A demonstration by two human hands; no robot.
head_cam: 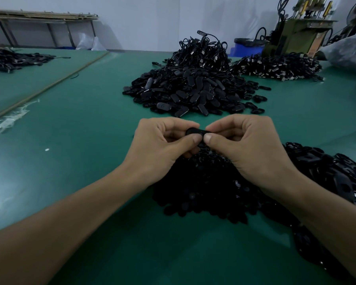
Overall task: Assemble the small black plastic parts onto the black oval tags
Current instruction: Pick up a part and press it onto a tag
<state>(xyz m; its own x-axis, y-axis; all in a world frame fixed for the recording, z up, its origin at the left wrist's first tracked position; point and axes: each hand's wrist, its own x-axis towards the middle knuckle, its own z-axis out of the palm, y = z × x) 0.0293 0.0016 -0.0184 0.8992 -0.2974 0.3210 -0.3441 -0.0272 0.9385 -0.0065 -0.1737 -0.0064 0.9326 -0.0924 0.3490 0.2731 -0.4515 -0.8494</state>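
Your left hand (162, 145) and right hand (249, 149) meet over the near middle of the green tabletop (80, 130). Each pinches one end of a single black oval plastic tag (194, 131) between thumb and forefinger, with the other fingers curled under. The tag lies level between your thumbs, smooth and matt with rounded ends. Your fingertips cover both ends, so you cannot tell whether a small part is seated on it.

The only surface that might carry writing is a brownish patch on the side of the olive-green machine (292, 36) past the far right corner, and it is too blurred to read.

Right under your wrists lies a low heap of small black plastic parts (203, 186), which runs on into a spread of black ring-shaped pieces (327, 171) towards the right edge. Beyond your hands, past a narrow strip of bare green, sits a broad mound of black oval tags (189, 93), topped by a tangle of black looped cords (203, 52). Another flat pile of black corded pieces (280, 66) lies near the far right corner, beside a clear plastic bag (347, 54) and a blue bin (246, 49). A further dark pile (10, 59) sits at the far left corner.

The widest bare stretch is to your left, between your left forearm and a thin wooden strip (49, 87) that runs diagonally across the top. A pale smear (10, 120) lies by the left edge.
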